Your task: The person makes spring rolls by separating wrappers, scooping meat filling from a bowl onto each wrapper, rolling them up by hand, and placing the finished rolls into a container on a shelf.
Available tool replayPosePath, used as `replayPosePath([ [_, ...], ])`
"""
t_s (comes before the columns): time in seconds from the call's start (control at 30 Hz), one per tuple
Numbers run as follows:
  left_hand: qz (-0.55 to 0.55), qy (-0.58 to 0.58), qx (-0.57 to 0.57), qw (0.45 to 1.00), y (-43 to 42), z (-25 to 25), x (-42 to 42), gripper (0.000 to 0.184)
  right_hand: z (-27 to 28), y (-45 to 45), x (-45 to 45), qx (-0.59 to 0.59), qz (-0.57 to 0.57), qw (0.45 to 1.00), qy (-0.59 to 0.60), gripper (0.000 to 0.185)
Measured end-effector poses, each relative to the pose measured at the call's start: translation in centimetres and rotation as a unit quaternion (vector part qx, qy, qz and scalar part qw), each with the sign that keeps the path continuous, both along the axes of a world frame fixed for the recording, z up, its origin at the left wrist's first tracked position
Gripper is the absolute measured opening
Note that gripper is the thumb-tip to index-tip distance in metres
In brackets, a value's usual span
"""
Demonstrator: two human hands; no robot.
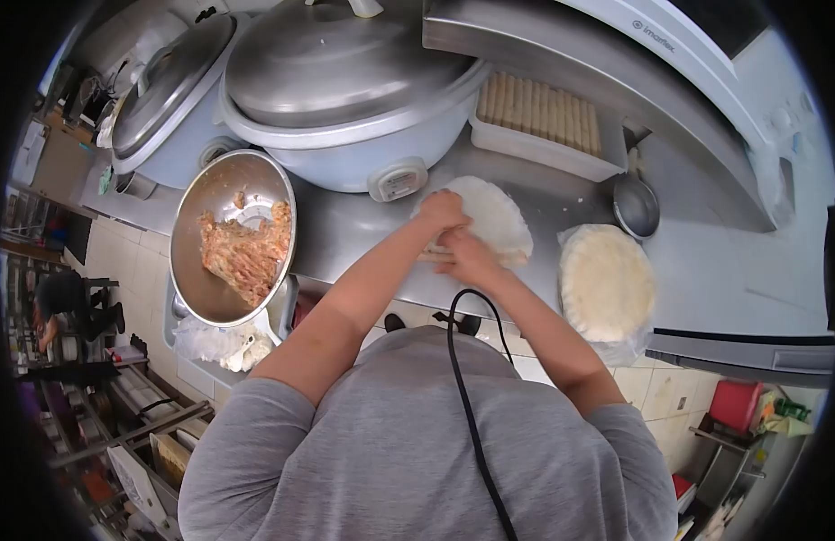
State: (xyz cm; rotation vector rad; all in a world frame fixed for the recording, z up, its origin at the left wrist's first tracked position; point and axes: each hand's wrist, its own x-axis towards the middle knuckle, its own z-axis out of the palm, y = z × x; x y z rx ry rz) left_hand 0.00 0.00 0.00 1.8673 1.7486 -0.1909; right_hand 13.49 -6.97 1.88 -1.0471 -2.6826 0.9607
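A round white wrapper sheet (494,212) lies on the steel counter, with a strip of filling along its near edge. My left hand (443,213) and my right hand (469,257) meet over the sheet's left part. The fingers of both are bent down onto it and partly blurred. To the right, a stack of round wrappers (607,284) rests on clear plastic. On the left a steel bowl (185,261) holds pinkish minced filling (246,252). Behind the sheet, a white tray (548,153) holds a row of thin rolls (539,113).
Two large lidded cookers (341,149) (178,171) stand at the back left. A ladle (636,206) lies right of the tray. Below the bowl is a bin with plastic bags (224,338). A crouching person (70,298) is at the far left.
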Motion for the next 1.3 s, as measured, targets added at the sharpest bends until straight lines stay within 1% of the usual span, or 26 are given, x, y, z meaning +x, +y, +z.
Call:
replayPosePath([
  [0.03, 0.005, 0.001, 0.010, 1.000, 0.1, 0.3, 0.0, 0.068, 1.0, 0.2, 1.1, 0.067, -0.014, 0.997, -0.017, 0.038],
  [0.07, 0.009, 0.001, 0.018, 1.000, 0.0, 0.4, 0.1, 0.070, 0.2, 0.4, 1.9, 0.067, -0.015, 0.997, -0.019, 0.038],
  [0.1, 0.007, 0.003, 0.002, 1.000, -1.4, -0.2, 0.0, 0.070, -1.5, -0.9, 2.4, 0.069, -0.022, 0.997, -0.017, 0.037],
  [0.17, 0.022, 0.005, 0.019, 1.000, -0.8, -0.3, 0.6, 0.070, -2.6, -0.5, 3.4, 0.093, -0.029, 0.995, -0.023, 0.036],
  [0.27, 0.046, 0.008, 0.019, 0.999, -1.0, -0.2, 0.7, 0.070, -2.1, -1.0, 3.6, 0.095, -0.029, 0.995, 0.003, 0.034],
  [0.33, 0.048, 0.001, 0.023, 0.999, -0.9, 0.3, 0.5, 0.070, 0.5, -0.4, 4.2, 0.116, 0.002, 0.993, -0.014, 0.031],
  [0.37, 0.052, -0.008, 0.023, 0.998, -1.0, 0.4, 0.5, 0.070, 0.3, -0.3, 4.9, 0.114, 0.001, 0.993, -0.014, 0.031],
  [0.43, 0.053, -0.008, 0.014, 0.998, -1.1, 0.8, 0.7, 0.070, -0.8, -0.1, 6.3, 0.145, -0.039, 0.988, -0.027, 0.031],
  [0.57, 0.047, -0.001, 0.017, 0.999, -0.7, 0.5, 0.9, 0.067, -2.8, -0.4, 7.3, 0.128, -0.064, 0.990, -0.006, 0.032],
  [0.63, 0.055, 0.023, 0.038, 0.997, -1.1, 0.9, 1.8, 0.065, -1.3, -0.3, 7.8, 0.167, -0.018, 0.986, 0.010, 0.030],
  [0.67, 0.069, 0.046, 0.058, 0.995, -1.2, 1.0, 2.3, 0.062, -0.5, -0.3, 8.4, 0.170, -0.021, 0.985, 0.009, 0.030],
  [0.7, 0.067, 0.044, 0.058, 0.995, -1.3, 0.7, 2.9, 0.062, 0.1, -0.3, 9.1, 0.188, -0.046, 0.981, 0.010, 0.029],
  [0.73, 0.048, 0.006, 0.072, 0.996, -1.3, 0.4, 3.6, 0.059, 0.4, -0.2, 9.7, 0.205, -0.070, 0.976, 0.012, 0.028],
  [0.77, 0.029, -0.031, 0.084, 0.996, -1.4, 0.0, 4.1, 0.055, -0.2, -0.2, 10.2, 0.205, -0.072, 0.976, 0.011, 0.028],
  [0.87, 0.037, -0.020, 0.089, 0.995, -2.1, 0.9, 4.6, 0.051, -2.1, -0.2, 11.2, 0.211, -0.074, 0.975, -0.003, 0.027],
  [0.97, 0.003, -0.020, 0.115, 0.993, -1.5, -1.1, 4.3, 0.049, -1.9, -0.7, 11.6, 0.208, -0.079, 0.975, 0.000, 0.027],
  [1.03, 0.014, -0.015, 0.113, 0.993, -1.8, -0.6, 4.5, 0.048, 0.0, -0.9, 11.4, 0.200, -0.108, 0.974, 0.020, 0.023],
  [1.1, 0.028, -0.008, 0.118, 0.993, -1.6, 0.2, 4.4, 0.048, -2.5, -0.7, 12.1, 0.189, -0.107, 0.976, 0.022, 0.023],
  [1.17, 0.026, -0.027, 0.114, 0.993, -2.0, 0.3, 4.3, 0.047, -3.3, -0.5, 12.6, 0.170, -0.104, 0.980, 0.020, 0.022],
  [1.2, 0.028, -0.025, 0.110, 0.993, -1.8, -0.3, 4.0, 0.047, -2.9, -0.5, 12.5, 0.168, -0.103, 0.980, -0.008, 0.025],
  [1.23, 0.003, -0.042, 0.112, 0.993, -1.8, -1.2, 3.6, 0.044, -2.2, -0.9, 12.3, 0.163, -0.098, 0.981, -0.037, 0.027],
  [1.27, -0.023, -0.056, 0.122, 0.991, -1.5, -1.8, 3.1, 0.043, -1.2, -0.8, 12.0, 0.163, -0.094, 0.982, -0.034, 0.027],
  [1.3, -0.020, -0.054, 0.124, 0.991, -1.7, -1.5, 2.1, 0.043, 0.2, -0.5, 11.5, 0.154, -0.093, 0.982, -0.056, 0.029],
])
